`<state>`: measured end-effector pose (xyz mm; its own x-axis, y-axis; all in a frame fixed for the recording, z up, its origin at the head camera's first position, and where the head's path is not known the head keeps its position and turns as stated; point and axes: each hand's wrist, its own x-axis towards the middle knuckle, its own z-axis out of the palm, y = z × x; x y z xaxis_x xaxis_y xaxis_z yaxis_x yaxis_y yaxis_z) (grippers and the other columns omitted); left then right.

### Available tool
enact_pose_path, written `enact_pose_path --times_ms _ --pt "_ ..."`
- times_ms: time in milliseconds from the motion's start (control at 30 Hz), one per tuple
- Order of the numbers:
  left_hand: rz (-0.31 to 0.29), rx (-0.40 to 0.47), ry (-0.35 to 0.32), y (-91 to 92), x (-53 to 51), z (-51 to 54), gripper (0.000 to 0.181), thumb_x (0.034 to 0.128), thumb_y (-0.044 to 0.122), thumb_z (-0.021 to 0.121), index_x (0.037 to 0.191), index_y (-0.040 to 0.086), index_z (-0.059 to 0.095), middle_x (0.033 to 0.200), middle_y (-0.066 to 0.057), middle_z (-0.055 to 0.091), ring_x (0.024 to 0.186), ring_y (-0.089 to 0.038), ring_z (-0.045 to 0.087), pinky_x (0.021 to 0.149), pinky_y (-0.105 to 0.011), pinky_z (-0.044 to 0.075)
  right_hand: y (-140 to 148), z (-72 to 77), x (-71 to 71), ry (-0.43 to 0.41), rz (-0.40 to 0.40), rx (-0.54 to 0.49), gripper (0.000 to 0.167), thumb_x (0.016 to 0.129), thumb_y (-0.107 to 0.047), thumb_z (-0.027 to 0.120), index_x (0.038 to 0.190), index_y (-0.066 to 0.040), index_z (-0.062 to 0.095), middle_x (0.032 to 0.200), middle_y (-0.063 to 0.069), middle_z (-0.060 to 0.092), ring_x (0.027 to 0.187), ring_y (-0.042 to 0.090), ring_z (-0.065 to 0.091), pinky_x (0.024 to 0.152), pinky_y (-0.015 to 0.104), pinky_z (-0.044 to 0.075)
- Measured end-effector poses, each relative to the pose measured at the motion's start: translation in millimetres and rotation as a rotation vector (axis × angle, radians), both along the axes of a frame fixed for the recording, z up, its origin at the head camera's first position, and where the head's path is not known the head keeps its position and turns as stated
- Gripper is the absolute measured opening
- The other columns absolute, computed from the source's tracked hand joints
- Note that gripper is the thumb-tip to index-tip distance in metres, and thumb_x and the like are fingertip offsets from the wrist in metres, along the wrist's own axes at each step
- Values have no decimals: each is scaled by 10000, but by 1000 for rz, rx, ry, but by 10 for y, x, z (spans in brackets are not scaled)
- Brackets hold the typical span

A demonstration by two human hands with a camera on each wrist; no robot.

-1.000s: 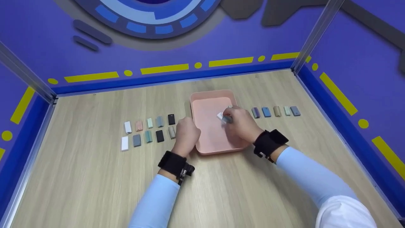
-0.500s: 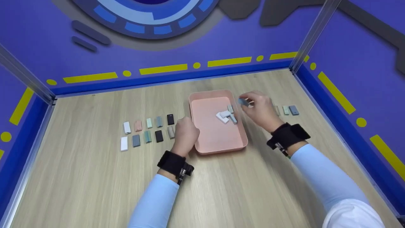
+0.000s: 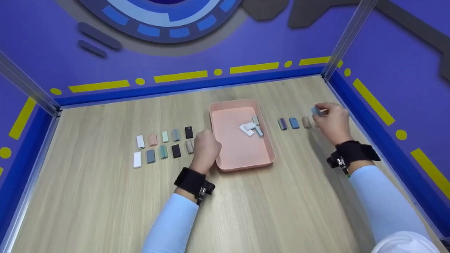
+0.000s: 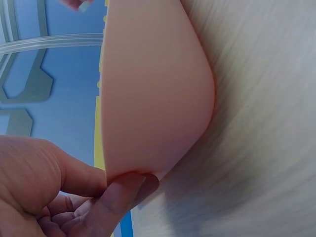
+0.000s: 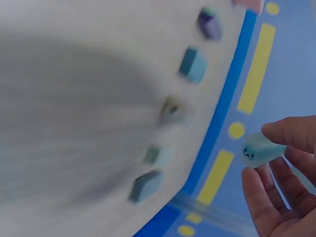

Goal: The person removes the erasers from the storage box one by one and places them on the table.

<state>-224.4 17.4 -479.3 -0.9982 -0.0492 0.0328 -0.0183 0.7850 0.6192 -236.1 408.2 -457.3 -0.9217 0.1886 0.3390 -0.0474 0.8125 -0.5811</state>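
My left hand (image 3: 206, 150) pinches the left wall of a shallow pink tray (image 3: 246, 168) between thumb and fingers; the left wrist view shows the thumb and fingers on the tray wall (image 4: 153, 89). Several small white and grey blocks (image 3: 248, 130) lie in the tray. Over the right side of the table, my right hand (image 3: 334, 123) holds up a small pale-blue block (image 5: 261, 149) with a tiny printed face. Beneath and left of that hand runs a row of small blocks, among them a purple one (image 3: 282, 123), a blue one (image 3: 294, 123) and a tan one (image 3: 306, 122).
Two rows of small blocks stand left of the tray, including a white one (image 3: 137, 160), a pink one (image 3: 153, 140) and a black one (image 3: 189, 132). A purple-blue wall (image 3: 182, 66) with yellow marks borders the wooden table (image 3: 105, 203).
My right hand has left the tray and moved right with the pale-blue block, past the right-hand row's near end. The left hand has stayed on the tray.
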Motion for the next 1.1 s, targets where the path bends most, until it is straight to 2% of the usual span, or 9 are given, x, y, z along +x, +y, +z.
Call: enact_pose_path --times_ms 67,167,233,300,467,667,833,967,1100 --pt "-2 6 -11 -1 2 3 121 730 -19 527 733 54 624 686 -70 632 619 -156 552 471 -299 403 152 -49 47 -38 -47 7 316 820 -172 676 1126 -96 668 1096 116 669 905 236 643 648 153 452" --pt "-6 8 -15 -3 2 3 122 736 -15 525 747 49 628 692 -71 631 623 -154 554 467 -296 401 341 -115 122 -105 -104 5 338 822 -161 666 1146 -67 653 1118 137 660 958 276 617 744 308 488" --pt "-9 6 -13 -4 1 3 122 734 -12 523 739 51 627 689 -68 628 618 -152 549 462 -296 398 437 -151 168 -151 -134 -3 347 819 -141 664 1151 -43 644 1120 157 649 992 302 582 808 417 466" --pt "-11 6 -11 -6 0 6 123 733 -15 520 723 54 621 681 -64 623 603 -156 538 455 -298 391 504 -179 206 -200 -149 -17 356 815 -129 661 1152 -20 635 1119 186 632 1014 332 533 845 468 430" --pt "-4 6 -10 -11 0 19 106 728 -18 535 724 52 616 684 -74 622 604 -168 538 469 -303 393 569 -230 248 -293 -134 -7 333 806 -124 672 1113 1 637 1062 210 615 937 334 484 801 450 405" --pt "-8 13 -17 -3 4 2 100 741 -12 544 767 35 628 693 -85 625 619 -172 562 479 -300 402 573 -277 262 -362 -124 35 289 783 -92 675 1053 10 654 978 207 624 853 323 492 712 390 406" --pt "-5 12 -3 -2 6 -8 95 737 -14 551 766 31 629 694 -88 626 627 -172 565 487 -307 406 578 -287 244 -378 -115 58 280 774 -86 674 1032 20 659 961 210 626 835 322 500 665 362 415" --pt "-6 12 9 -5 3 -1 107 735 -17 542 760 35 632 696 -87 633 635 -166 568 482 -304 407 575 -285 234 -357 -112 70 301 768 -90 672 1043 31 653 951 220 628 830 326 509 647 346 414" --pt "-11 14 -1 -3 0 5 126 740 -22 523 750 44 630 684 -75 633 616 -153 566 453 -282 395 544 -274 243 -331 -112 94 365 773 -104 661 1098 57 628 976 242 626 841 334 522 670 389 435"
